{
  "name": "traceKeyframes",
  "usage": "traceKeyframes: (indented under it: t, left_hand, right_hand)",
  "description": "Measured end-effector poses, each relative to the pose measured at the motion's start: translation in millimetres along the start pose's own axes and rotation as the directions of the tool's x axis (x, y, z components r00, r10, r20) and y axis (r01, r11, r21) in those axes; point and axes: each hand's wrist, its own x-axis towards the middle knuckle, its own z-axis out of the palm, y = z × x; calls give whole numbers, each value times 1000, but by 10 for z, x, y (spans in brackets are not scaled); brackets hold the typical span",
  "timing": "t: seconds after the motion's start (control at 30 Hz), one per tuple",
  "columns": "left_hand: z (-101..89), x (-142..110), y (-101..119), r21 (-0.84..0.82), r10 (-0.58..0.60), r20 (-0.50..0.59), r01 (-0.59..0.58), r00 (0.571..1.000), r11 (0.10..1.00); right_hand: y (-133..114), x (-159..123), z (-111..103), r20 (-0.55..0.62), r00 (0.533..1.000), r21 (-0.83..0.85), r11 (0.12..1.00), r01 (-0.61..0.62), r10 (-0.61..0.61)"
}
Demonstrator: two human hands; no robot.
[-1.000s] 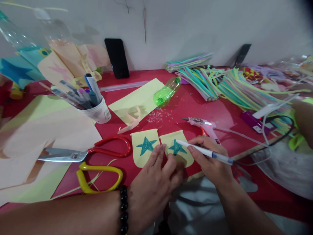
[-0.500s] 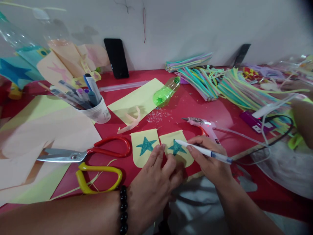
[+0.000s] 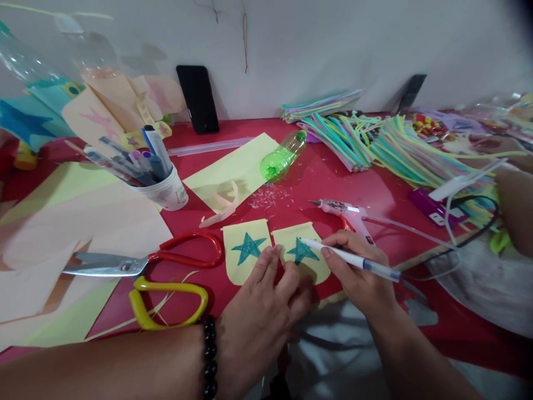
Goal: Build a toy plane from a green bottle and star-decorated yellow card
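Note:
Two small yellow paper pieces with rounded lower edges lie side by side, each bearing a teal star. My left hand, with a black bead bracelet at the wrist, holds down the right paper piece with bent fingers. Its fingertips also reach the edge of the left paper piece. In my right hand is a white felt-tip pen with a blue band, gripped like a writing tool. The pen's tip is at the upper right of the right star; whether it touches is too small to tell.
Large scissors with red and yellow handles lie left, partly under paper. A cup of markers, a green plastic bottle piece and a pink glue gun stand or lie beyond. Colourful straws and another person's arm are right.
The pen and my right fingers have shifted slightly to the right, and the pen tip has moved a little right along the star. My left hand has stayed in place.

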Motion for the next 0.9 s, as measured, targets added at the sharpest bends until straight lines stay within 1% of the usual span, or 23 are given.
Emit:
traceKeyframes:
  t: [0.13, 0.43, 0.53, 0.6, 0.67, 0.77, 0.83, 0.9]
  left_hand:
    - [15, 1, 5, -11, 3, 0, -3, 1000, 1000]
    - [40, 1, -10, -28, -11, 4, 11, 1000, 1000]
    - [33, -1, -11, -15, -4, 11, 4, 1000, 1000]
    - [27, 1, -14, -14, 2, 11, -2, 1000, 1000]
    - [16, 8, -21, -17, 7, 16, -7, 1000, 1000]
    - [-25, 21, -37, -17, 22, 39, -21, 999, 1000]
    - [-67, 28, -46, -9, 28, 56, -28, 998, 1000]
    - [-110, 32, -46, 4, 26, 65, -26, 998, 1000]
  right_hand:
    - [2, -16, -12, -14, 1000, 5, 1000, -2, 2]
    - [13, 36, 19, 46, 998, 24, 999, 34, -35]
    - [12, 29, 3, 44, 998, 31, 999, 34, -35]
    - [17, 6, -17, -4, 1000, 36, 999, 12, -11]
    - [24, -21, -31, -86, 996, 57, 998, -30, 35]
    - [39, -52, -22, -204, 975, 111, 992, -67, 88]
    - [59, -61, 2, -246, 964, 148, 987, -70, 105]
    - [91, -63, 31, -259, 959, 180, 981, -71, 117]
